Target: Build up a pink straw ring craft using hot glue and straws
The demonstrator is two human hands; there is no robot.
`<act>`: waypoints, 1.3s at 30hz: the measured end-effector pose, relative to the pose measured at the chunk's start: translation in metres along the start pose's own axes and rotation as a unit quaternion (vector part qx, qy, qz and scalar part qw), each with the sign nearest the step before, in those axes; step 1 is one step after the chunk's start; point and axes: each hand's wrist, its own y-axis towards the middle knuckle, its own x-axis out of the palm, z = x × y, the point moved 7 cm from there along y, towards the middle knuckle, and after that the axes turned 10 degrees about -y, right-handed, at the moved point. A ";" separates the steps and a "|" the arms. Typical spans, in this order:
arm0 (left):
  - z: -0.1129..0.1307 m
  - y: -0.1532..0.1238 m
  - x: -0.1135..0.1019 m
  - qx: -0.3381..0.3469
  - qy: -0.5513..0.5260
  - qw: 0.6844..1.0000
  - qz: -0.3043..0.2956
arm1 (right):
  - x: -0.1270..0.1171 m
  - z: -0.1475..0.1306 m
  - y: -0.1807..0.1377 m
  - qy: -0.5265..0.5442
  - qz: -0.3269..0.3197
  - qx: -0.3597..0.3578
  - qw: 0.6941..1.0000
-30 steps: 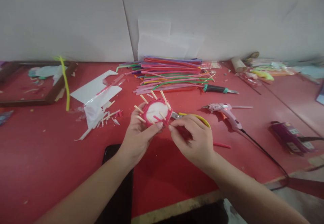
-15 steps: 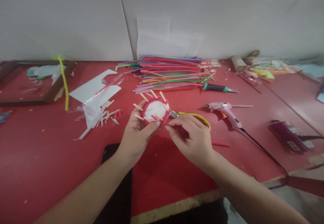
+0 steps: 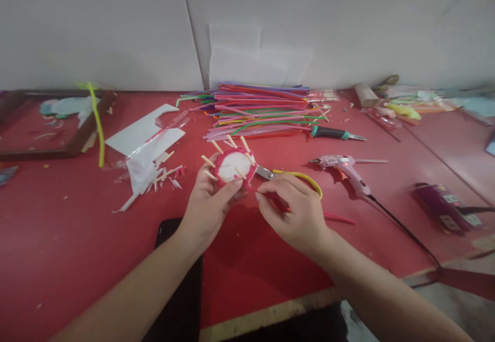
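My left hand (image 3: 209,202) grips a small round piece (image 3: 234,166) with a white base, a pink-red rim and several pale wooden sticks standing up around its edge. The thumb presses on the near rim. My right hand (image 3: 292,208) pinches a red pipe cleaner (image 3: 340,218) that runs from the rim under the palm and out to the right. Behind the right hand lie yellow-handled scissors (image 3: 297,177), their blades pointing toward the round piece and partly hidden.
A bundle of coloured pipe cleaners (image 3: 263,110) lies at the back, beside a utility knife (image 3: 336,134). To the right are a pink glue gun (image 3: 344,169) and a purple box (image 3: 446,208). White scraps (image 3: 145,161) and a brown frame (image 3: 73,146) are left; a black phone-like slab (image 3: 174,290) lies near me.
The round piece has turned and tilted slightly in my left hand, shifting a little left. The pipe cleaner's free end has moved slightly right. My right hand keeps its pinch.
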 end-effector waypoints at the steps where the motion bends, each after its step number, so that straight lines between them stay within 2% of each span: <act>1: 0.001 0.000 -0.001 0.006 -0.003 1.000 0.010 | 0.000 0.000 0.000 -0.001 -0.002 0.000 1.000; 5: 0.001 0.001 -0.003 0.002 -0.004 1.000 0.031 | -0.001 0.000 0.001 -0.003 -0.005 -0.007 1.000; 12: -0.002 0.002 -0.001 -0.012 0.000 1.000 0.000 | -0.002 0.005 0.002 -0.001 -0.018 -0.011 1.000; 17: -0.006 0.003 -0.005 -0.034 0.015 0.999 0.013 | -0.002 0.009 0.003 0.011 -0.034 -0.005 0.999; 25: -0.008 0.005 -0.005 -0.041 0.013 0.999 0.006 | -0.008 0.016 0.005 -0.004 -0.025 0.011 1.000; 31: -0.008 0.005 -0.009 -0.052 -0.013 0.998 0.040 | -0.003 0.012 0.004 0.016 -0.055 -0.017 0.998; 39: -0.012 0.003 -0.007 -0.088 -0.043 0.995 0.011 | 0.000 0.009 0.002 0.005 -0.030 -0.039 0.999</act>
